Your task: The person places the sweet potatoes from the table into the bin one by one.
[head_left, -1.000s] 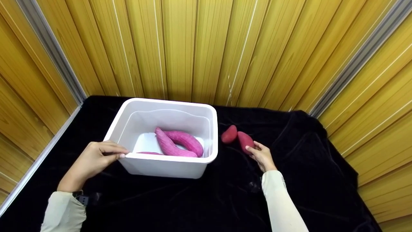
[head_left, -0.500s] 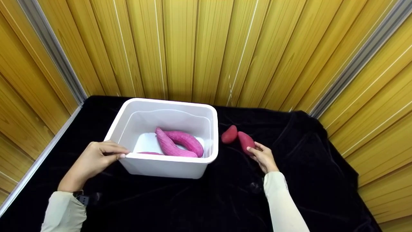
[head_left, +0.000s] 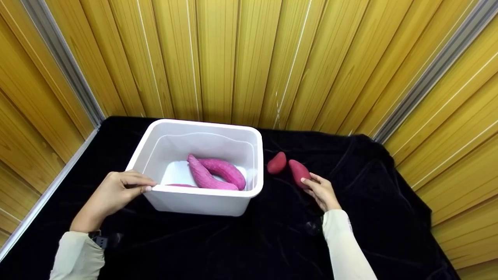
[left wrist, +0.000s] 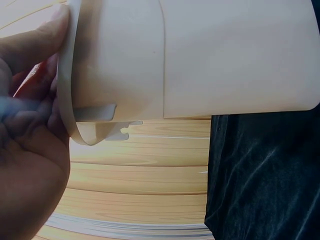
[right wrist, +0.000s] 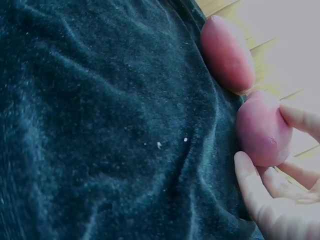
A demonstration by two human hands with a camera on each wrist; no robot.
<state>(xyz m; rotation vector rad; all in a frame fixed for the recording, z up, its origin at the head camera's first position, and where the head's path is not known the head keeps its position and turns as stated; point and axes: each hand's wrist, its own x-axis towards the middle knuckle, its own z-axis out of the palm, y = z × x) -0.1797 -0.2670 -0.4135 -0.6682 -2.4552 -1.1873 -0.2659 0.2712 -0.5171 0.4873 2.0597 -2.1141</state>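
Note:
My left hand (head_left: 116, 192) pinches the near-left rim of a white plastic bin (head_left: 200, 203) between thumb and fingers. In the left wrist view, the thumb lies against the bin's rim (left wrist: 67, 75). Long pink sweet potatoes (head_left: 210, 177) lie inside the bin, one partly hidden behind the front wall. To the right, my right hand (head_left: 322, 193) holds a smooth red sweet potato (head_left: 298, 173) by its near end, fingers around its sides. A smaller red sweet potato (head_left: 277, 163) lies just left of it. Both also show in the right wrist view.
Black velvet cloth (head_left: 249, 245) covers the table and wrinkles toward the right. Yellow wood-patterned walls (head_left: 218, 58) stand close behind and on both sides. The bin takes up the left-centre of the cloth.
My right hand has shifted slightly right and toward me with the red sweet potato, widening its gap to the smaller one. The left hand and bin stay in place.

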